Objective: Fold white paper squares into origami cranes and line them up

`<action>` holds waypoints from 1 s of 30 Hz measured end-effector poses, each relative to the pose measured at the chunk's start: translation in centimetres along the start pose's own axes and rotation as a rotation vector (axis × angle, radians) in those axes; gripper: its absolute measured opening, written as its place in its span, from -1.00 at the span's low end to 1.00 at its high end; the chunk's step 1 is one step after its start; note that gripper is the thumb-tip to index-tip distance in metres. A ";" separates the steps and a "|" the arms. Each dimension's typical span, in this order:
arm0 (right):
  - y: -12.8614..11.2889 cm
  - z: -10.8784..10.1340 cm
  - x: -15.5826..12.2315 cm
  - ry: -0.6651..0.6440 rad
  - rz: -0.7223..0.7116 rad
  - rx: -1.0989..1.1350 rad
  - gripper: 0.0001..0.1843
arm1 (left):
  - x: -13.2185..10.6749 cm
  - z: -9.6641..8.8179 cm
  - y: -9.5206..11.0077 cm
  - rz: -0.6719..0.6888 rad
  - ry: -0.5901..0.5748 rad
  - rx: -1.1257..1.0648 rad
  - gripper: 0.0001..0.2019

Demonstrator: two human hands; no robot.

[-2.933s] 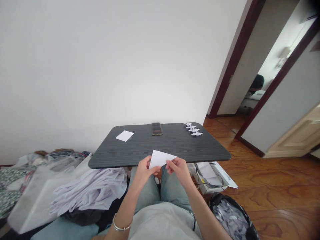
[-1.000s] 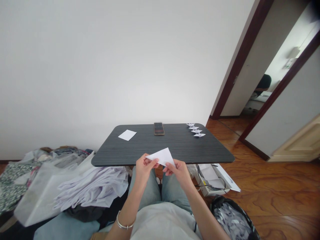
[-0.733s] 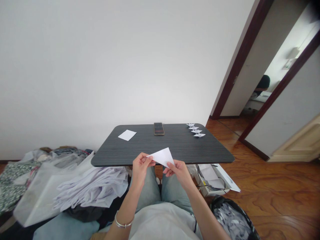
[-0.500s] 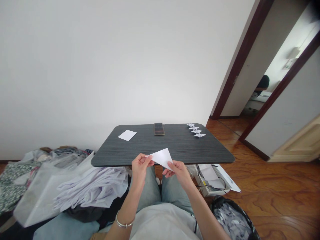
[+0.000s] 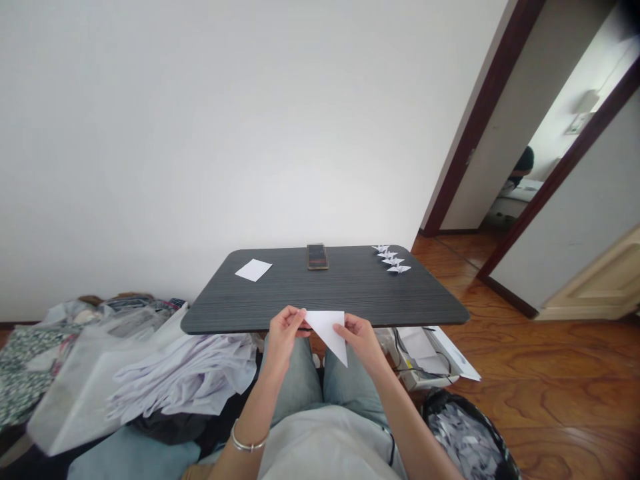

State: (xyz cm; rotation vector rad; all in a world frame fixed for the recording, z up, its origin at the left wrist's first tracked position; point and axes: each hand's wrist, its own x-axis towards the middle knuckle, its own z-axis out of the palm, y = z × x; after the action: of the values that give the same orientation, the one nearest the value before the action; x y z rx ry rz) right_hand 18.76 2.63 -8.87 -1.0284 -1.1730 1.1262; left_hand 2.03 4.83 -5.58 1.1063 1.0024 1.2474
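A white sheet of paper folded into a triangle (image 5: 327, 328) is held up at the table's near edge, one point hanging down over my lap. My left hand (image 5: 287, 328) pinches its upper left corner between thumb and fingers. On the right side, my right hand (image 5: 359, 337) grips the paper with the thumb on its front face and the fingers behind. Both hands are closed on it. Several folded paper cranes (image 5: 393, 261) stand in a row at the table's far right. A flat white paper square (image 5: 254, 270) lies at the far left.
The dark table (image 5: 280, 293) has a phone (image 5: 317, 257) at its back edge. Piled clothes (image 5: 185, 377) lie to the left. Right of my legs are a white box with cables (image 5: 425, 363) and a black bag of paper scraps (image 5: 467, 433). Another person (image 5: 523, 167) is beyond the doorway.
The folded paper has turned in my hands: a corner that pointed up and away now hangs downward. My right hand has shifted its hold slightly; my left still pinches the left corner.
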 end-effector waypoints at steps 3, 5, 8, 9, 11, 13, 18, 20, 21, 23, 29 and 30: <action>-0.3 -0.1 0.4 0.036 -0.008 -0.030 -0.70 | 0.7 -0.3 -0.4 0.003 -0.032 0.073 -0.71; -0.4 -0.3 0.8 0.033 -0.012 -0.095 -0.68 | 1.4 -0.4 -0.6 0.023 -0.053 0.142 -0.70; -0.5 -0.8 1.5 -0.017 -0.015 -0.179 -0.69 | 2.8 -0.2 -0.9 0.081 -0.049 0.221 -0.69; -0.3 -1.0 1.8 -0.030 0.001 -0.197 -0.70 | 3.3 -0.1 -1.0 0.099 -0.041 0.233 -0.70; 0.1 -1.4 2.5 -0.003 0.046 -0.240 -0.68 | 4.0 0.2 -1.3 0.160 0.004 0.257 -0.71; 0.8 -1.9 3.5 0.033 0.060 -0.268 -0.68 | 4.4 0.3 -1.7 0.225 0.051 0.289 -0.71; 2.9 -3.1 6.3 0.070 0.075 -0.397 -0.74 | 4.3 0.2 -3.5 0.577 -0.108 0.748 -0.70; 3.4 -3.6 7.5 0.055 0.067 -0.482 -0.77 | 4.4 0.1 -4.3 0.658 -0.203 0.919 -0.67; 3.5 -3.8 8.1 0.043 0.059 -0.526 -0.79 | 4.5 0.0 -4.7 0.687 -0.244 0.992 -0.67; 3.5 -4.1 9.3 0.017 0.035 -0.611 -0.84 | 5.0 -0.2 -5.3 0.727 -0.286 1.098 -0.66; 3.2 -4.5 12.7 -0.052 -0.093 -0.822 -0.77 | 6.1 -1.1 -5.9 0.759 -0.269 1.296 -0.64; 3.3 -4.4 13.1 -0.065 -0.109 -0.846 -0.78 | 6.1 -1.2 -5.9 0.765 -0.285 1.327 -0.65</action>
State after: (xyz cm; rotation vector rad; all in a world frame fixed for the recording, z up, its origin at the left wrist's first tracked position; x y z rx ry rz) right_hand 23.29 15.98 -10.66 -1.5336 -1.7956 0.5572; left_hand 2.52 11.06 -11.49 2.7995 1.2186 0.8096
